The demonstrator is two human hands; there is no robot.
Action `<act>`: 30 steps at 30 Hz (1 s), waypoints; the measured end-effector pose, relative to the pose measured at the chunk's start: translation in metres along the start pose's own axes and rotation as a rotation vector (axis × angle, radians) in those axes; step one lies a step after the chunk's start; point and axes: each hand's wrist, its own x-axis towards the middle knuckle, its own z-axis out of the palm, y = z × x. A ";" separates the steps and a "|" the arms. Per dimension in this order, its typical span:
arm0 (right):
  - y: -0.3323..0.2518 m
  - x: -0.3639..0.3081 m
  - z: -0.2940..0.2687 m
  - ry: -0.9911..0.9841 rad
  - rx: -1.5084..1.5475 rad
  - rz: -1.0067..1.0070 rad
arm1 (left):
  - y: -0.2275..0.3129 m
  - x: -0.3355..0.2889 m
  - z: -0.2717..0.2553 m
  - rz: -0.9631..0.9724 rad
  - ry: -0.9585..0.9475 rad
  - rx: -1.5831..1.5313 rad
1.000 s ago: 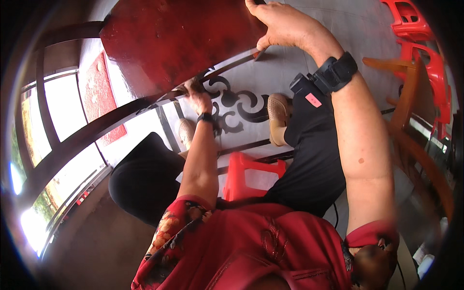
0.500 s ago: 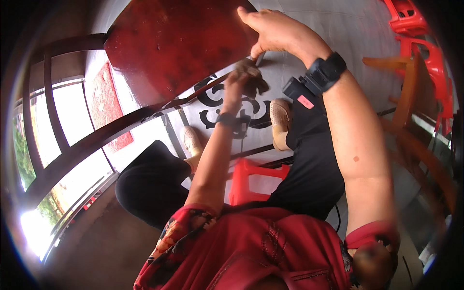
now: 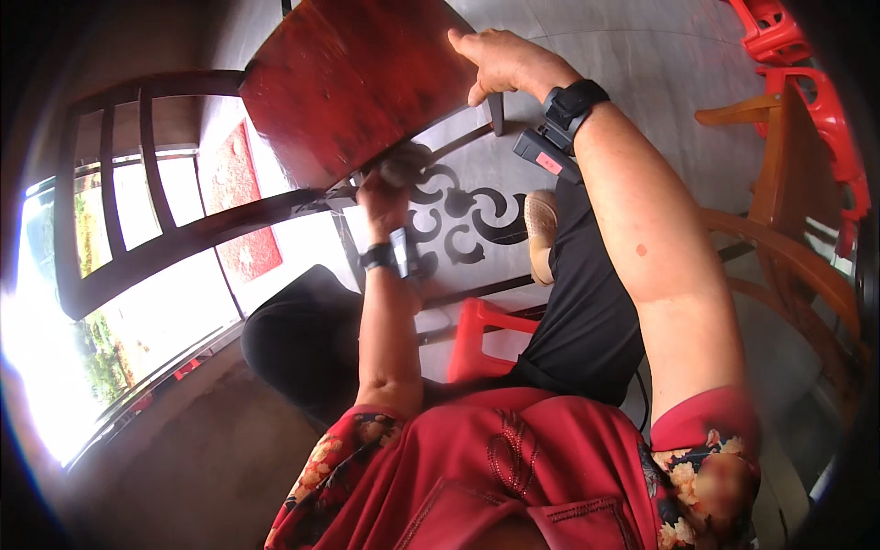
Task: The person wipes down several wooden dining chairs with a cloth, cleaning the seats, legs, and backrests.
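A wooden chair (image 3: 367, 78) with a glossy dark red seat stands tilted before me, its slatted back (image 3: 137, 197) reaching out to the left. My right hand (image 3: 509, 62) grips the seat's right edge, thumb and fingers set apart around it. Below the seat's near edge, my left hand (image 3: 383, 197) is closed on a dark grey, crumpled cloth (image 3: 403, 165), pressed close to the rim. Motion blurs this hand and the cloth, and the seat hides part of what lies behind them.
A red plastic stool (image 3: 477, 344) is beneath me, between my legs. To the right stand a brown wooden chair (image 3: 779, 174) and red plastic chairs (image 3: 779, 37). A red mat (image 3: 243, 202) lies beyond the chair back. The grey floor has a black scroll pattern (image 3: 467, 229).
My left hand has moved left along the seat's near edge with the cloth. The right hand stays at the seat edge. My view has shifted slightly.
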 end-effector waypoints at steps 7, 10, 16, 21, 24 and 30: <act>0.004 -0.012 0.015 0.031 0.067 -0.003 | 0.054 -0.059 -0.020 0.160 0.166 0.861; -0.009 -0.010 0.009 -0.006 0.124 -0.004 | 0.058 -0.082 -0.009 0.221 0.504 0.735; 0.014 0.006 0.027 0.098 0.280 0.131 | 0.069 -0.108 0.133 0.874 0.610 0.818; 0.024 0.033 0.052 0.186 0.242 0.131 | 0.122 -0.099 0.163 1.045 0.815 1.135; 0.031 0.034 0.058 0.246 0.197 0.162 | 0.169 -0.077 0.116 1.165 0.870 1.423; 0.027 0.035 0.049 0.273 0.245 0.204 | 0.164 -0.088 0.184 0.758 0.550 1.207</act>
